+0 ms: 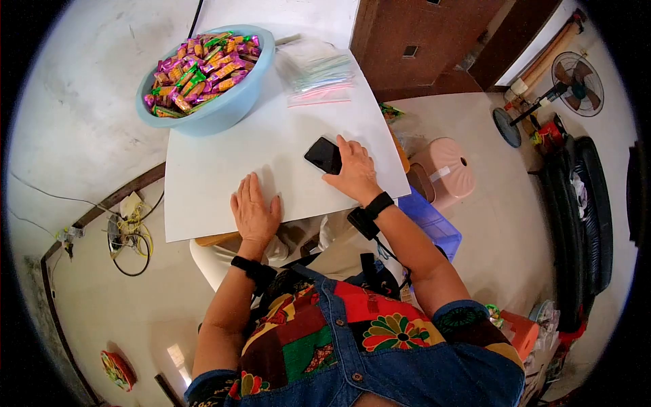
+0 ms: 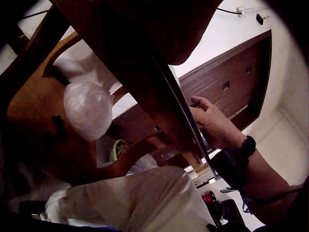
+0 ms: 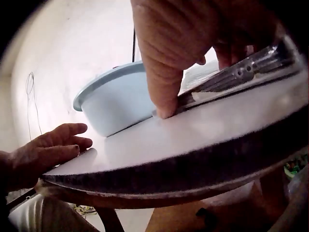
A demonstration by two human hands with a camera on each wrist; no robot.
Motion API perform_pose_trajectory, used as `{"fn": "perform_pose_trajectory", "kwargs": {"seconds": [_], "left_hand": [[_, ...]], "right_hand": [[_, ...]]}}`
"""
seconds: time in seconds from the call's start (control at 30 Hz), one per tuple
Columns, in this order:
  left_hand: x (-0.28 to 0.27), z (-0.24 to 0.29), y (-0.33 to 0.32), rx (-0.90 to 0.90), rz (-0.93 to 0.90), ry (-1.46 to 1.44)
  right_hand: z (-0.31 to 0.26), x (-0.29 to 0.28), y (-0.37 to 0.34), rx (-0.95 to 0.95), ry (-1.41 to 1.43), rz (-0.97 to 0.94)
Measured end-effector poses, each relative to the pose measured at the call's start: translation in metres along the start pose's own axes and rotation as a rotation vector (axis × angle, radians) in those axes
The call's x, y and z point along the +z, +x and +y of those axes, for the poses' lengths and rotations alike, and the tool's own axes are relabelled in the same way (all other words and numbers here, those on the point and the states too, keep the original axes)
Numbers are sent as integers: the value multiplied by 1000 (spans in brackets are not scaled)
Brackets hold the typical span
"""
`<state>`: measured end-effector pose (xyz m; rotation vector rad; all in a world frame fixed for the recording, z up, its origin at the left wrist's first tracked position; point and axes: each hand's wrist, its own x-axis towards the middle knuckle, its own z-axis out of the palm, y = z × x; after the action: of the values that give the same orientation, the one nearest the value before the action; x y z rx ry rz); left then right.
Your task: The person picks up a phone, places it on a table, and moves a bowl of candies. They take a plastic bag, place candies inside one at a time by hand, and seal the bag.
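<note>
My right hand (image 1: 357, 171) holds a smartphone (image 1: 324, 156) by its edges, thumb on the near side and fingers on the far side. The phone's dark screen faces up, right at the white tabletop (image 1: 217, 176). In the right wrist view, the thumb tip presses down beside the end of the phone (image 3: 241, 72), whose side edge shows a clear case and camera rings. Near the table's front edge, my left hand (image 1: 255, 211) rests palm down with its fingers extended, holding nothing. The left wrist view looks under the table and does not show the left hand's fingers.
A light blue basin (image 1: 234, 119) heaped with wrapped snacks (image 1: 203, 71) stands at the table's back left. Clear zip bags (image 1: 322, 78) lie at the back right. Beside the table's right edge are a pink bin (image 1: 447, 173) and a blue plastic crate (image 1: 434, 224).
</note>
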<state>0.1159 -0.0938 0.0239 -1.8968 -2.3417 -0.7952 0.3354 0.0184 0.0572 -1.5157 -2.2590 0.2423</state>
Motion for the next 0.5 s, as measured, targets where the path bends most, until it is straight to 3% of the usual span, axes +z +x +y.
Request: {"fn": "perform_pose_trajectory", "kwargs": {"seconds": [0.1,0.33,0.47,0.5], "left_hand": [[10,-12,-2,63,56,-42],[15,-14,-1,107,44,61],[13,-20,1,151,47,77],[16,-23,1,183,52,82]], "right_hand": [[-1,-3,5,26,39,-95],[16,-5,9,-47,18,-107],[64,-26,14,12,214,20],[75,-55,10,79,260,-14]]}}
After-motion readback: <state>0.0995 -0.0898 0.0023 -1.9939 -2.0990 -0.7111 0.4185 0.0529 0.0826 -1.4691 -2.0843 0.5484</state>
